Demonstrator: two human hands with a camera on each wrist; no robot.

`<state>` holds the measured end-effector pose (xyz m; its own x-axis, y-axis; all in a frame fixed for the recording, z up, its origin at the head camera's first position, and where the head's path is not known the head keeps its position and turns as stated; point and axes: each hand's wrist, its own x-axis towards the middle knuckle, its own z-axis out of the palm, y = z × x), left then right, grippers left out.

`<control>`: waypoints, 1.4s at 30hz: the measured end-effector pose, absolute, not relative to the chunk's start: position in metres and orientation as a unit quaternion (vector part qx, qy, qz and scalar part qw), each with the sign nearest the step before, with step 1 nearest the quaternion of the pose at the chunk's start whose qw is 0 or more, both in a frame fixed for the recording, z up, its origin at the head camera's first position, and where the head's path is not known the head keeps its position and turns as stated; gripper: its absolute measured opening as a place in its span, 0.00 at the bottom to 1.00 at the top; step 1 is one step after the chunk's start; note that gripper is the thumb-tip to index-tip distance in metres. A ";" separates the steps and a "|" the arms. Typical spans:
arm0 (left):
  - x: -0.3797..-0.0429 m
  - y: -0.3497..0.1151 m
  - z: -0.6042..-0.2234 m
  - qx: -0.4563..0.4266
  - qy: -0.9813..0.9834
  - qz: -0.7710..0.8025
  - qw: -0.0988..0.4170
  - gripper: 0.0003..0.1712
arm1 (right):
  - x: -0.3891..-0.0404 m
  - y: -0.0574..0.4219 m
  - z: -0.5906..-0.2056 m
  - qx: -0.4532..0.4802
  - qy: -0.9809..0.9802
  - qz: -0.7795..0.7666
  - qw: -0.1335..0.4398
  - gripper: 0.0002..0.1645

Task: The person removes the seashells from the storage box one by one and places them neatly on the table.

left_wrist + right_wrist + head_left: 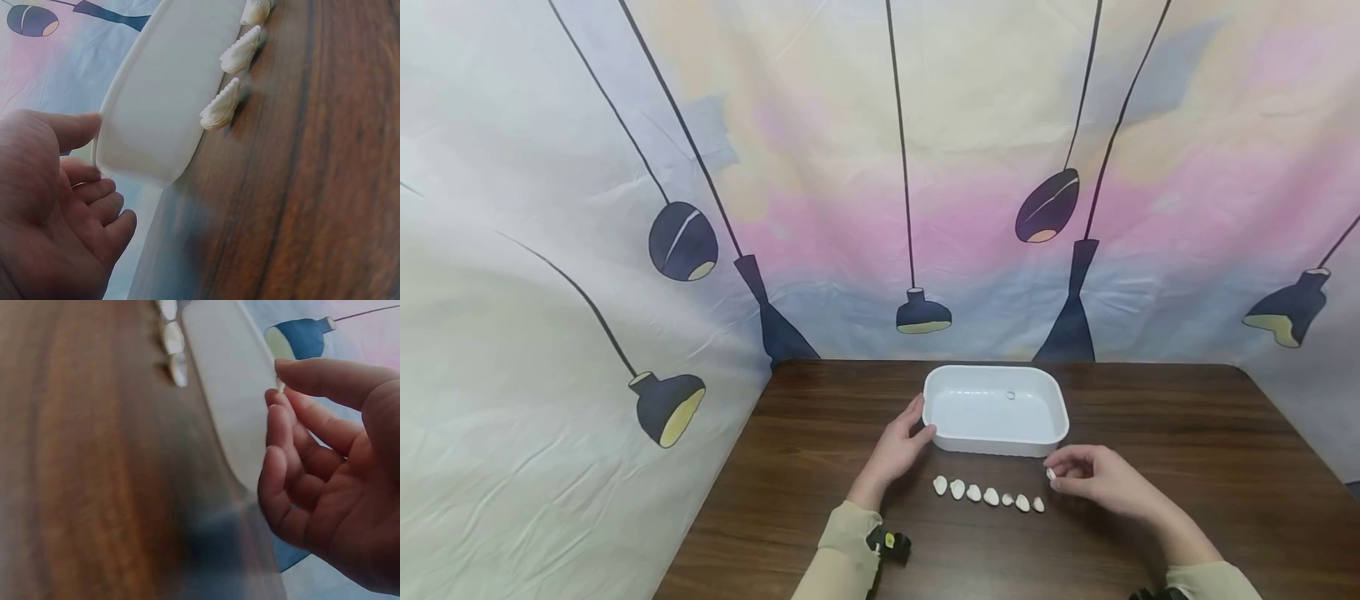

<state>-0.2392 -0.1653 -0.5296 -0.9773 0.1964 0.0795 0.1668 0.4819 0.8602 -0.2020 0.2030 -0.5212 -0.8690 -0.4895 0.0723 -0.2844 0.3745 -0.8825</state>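
A white rectangular dish stands on the table, with one small pale shell lying inside it. My left hand holds the dish at its left end, thumb at the front corner and fingers along the side; the left wrist view shows the thumb on the rim. Between thumb and fingertips, my right hand pinches a small white seashell near the dish's front right corner. In the right wrist view the fingers mostly hide that shell. Several ridged white seashells lie in a row in front of the dish.
The dark wood-grain table reaches back to a hanging cloth printed with lamps, which also runs along the left side. A black wrist strap with a small device sits on the left sleeve.
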 end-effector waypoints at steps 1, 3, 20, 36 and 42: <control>-0.239 -0.165 -0.530 0.104 0.861 0.498 0.016 0.38 | -0.201 0.204 -0.524 -0.236 0.826 -0.501 0.108 0.15; -0.239 -0.165 -0.529 0.102 0.861 0.498 0.018 0.38 | -0.197 0.205 -0.527 -0.236 0.832 -0.488 0.121 0.14; -0.240 -0.163 -0.525 0.103 0.864 0.492 0.020 0.38 | -0.182 0.203 -0.536 -0.217 0.867 -0.435 0.112 0.12; -0.237 -0.165 -0.526 0.105 0.863 0.495 0.017 0.38 | -0.177 0.193 -0.537 -0.194 0.884 -0.416 0.094 0.12; -0.237 -0.164 -0.526 0.098 0.864 0.493 0.021 0.38 | -0.177 0.192 -0.538 -0.195 0.886 -0.412 0.092 0.13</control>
<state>-0.2373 -0.1641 -0.5261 -0.9798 0.1908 0.0608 0.1495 0.4949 0.8560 -0.1766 0.1918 -0.5377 -0.9070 -0.4211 -0.0016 -0.2703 0.5851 -0.7646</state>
